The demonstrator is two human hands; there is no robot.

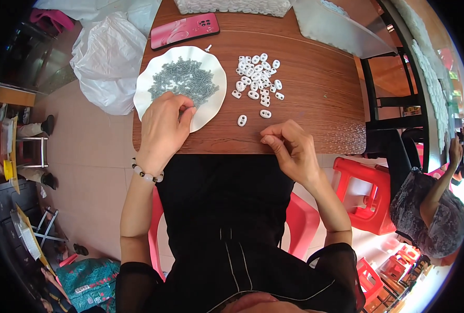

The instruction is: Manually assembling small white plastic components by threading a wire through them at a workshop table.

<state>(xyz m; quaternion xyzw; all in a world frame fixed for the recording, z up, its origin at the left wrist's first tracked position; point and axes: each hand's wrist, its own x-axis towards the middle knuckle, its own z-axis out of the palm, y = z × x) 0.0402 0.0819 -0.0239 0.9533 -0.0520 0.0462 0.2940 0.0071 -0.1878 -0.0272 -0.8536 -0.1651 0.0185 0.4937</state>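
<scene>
A white scalloped plate (219,107) at the left of the table holds a heap of small grey-green, rod-like pieces (185,78), too small to name surely. Over its near rim, my left hand (166,120) reaches to the heap with curled fingers, thumb close to the index finger; whatever lies between them is hidden. My right hand (294,148) hovers at the table's front edge, thumb and index finger pinched together; I cannot make out anything in the pinch. Just beyond it lie two white oval plastic pieces with two holes, one nearer (242,120) and one farther right (265,113).
A loose pile of similar white pieces (258,75) spreads across the brown table (315,88). Beyond the plate lie a pink phone (185,31) and a tiny white pin (208,48). White containers (341,28) stand at the back; red stools (365,195) and another person (430,208) are at right.
</scene>
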